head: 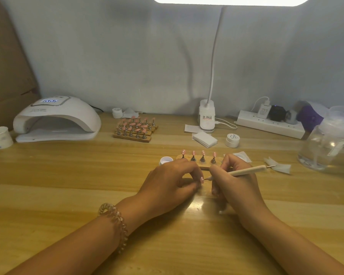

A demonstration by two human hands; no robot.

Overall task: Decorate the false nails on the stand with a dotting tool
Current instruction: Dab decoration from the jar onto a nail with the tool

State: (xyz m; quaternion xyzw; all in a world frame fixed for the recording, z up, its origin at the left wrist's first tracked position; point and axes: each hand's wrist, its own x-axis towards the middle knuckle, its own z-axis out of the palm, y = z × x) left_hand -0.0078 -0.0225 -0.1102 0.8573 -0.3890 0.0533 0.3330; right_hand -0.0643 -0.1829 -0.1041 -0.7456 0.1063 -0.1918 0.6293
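My left hand [171, 181] pinches one nail [202, 180], held near the stand [198, 160]. My right hand [232, 185] grips the tool [246, 170], tip at that nail. I'd judge any wobble smears the dot.

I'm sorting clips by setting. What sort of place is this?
Probably a nail-art workstation: a nail curing lamp on the wooden desk, stands of pink false nails, and a dotting tool in the right hand, at a false nail pinched by the left hand.
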